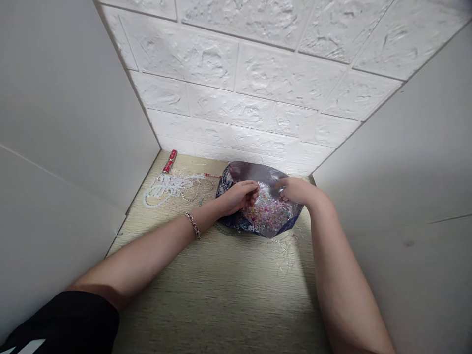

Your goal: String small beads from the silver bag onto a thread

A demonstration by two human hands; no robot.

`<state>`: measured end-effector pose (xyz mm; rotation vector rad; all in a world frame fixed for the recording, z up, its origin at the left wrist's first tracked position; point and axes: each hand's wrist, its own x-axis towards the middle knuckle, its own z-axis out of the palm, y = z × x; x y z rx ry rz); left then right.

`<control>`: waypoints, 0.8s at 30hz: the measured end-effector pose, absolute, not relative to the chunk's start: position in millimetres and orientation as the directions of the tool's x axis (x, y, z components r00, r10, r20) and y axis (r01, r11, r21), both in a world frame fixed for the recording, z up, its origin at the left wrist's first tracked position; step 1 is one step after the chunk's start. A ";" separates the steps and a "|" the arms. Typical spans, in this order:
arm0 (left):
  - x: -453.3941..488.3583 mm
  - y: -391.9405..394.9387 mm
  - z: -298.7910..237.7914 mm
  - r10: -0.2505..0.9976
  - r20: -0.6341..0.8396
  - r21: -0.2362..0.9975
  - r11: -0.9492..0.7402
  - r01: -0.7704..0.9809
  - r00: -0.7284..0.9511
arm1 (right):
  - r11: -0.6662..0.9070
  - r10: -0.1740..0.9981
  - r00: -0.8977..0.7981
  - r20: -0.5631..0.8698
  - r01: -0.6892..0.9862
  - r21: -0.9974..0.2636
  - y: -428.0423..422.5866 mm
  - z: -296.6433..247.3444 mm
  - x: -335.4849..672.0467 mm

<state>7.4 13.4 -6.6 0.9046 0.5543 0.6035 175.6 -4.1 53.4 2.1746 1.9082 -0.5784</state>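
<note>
A dark plastic bag (pixel 247 169), spread wide, lies near the wall with many small mixed-colour beads (pixel 271 214) in it. Over its left part is my left hand (pixel 241 196), closed, with thumb and forefinger pinched; whatever is between them is too small to name. My right hand (pixel 293 191) reaches over the bag's right side, its fingers curled together just above the beads. I cannot make out what those fingertips hold. A thin string of red and pale beads (pixel 213 175) runs to the bag's left edge.
Left of the bag lie looped strands of whitish beads (pixel 162 189) beside a red tube-shaped item (pixel 170 161). Loose clear thread (pixel 285 253) lies on the wooden surface (pixel 221 295) in front. A white brick-pattern wall (pixel 228 108) and pale side panels (pixel 398 162) enclose the space.
</note>
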 end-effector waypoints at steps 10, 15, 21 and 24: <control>7.6 11.9 -3.6 0.684 -0.202 0.856 0.471 -0.212 0.701 | -0.231 0.885 0.231 -0.403 0.972 0.052 -7.1 50.9 164.2; 7.2 12.8 -6.2 0.673 -0.201 0.852 0.478 -0.211 0.712 | -0.191 0.831 0.231 -0.507 0.973 0.129 -7.0 48.8 156.4; 7.6 13.2 -7.9 0.664 -0.204 0.848 0.487 -0.209 0.719 | -0.309 0.820 0.129 -0.557 0.920 -0.242 -5.9 51.4 162.9; 7.7 12.2 -6.9 0.670 -0.209 0.848 0.487 -0.209 0.713 | -0.285 0.879 0.229 -0.418 0.956 -0.076 -7.2 55.3 163.1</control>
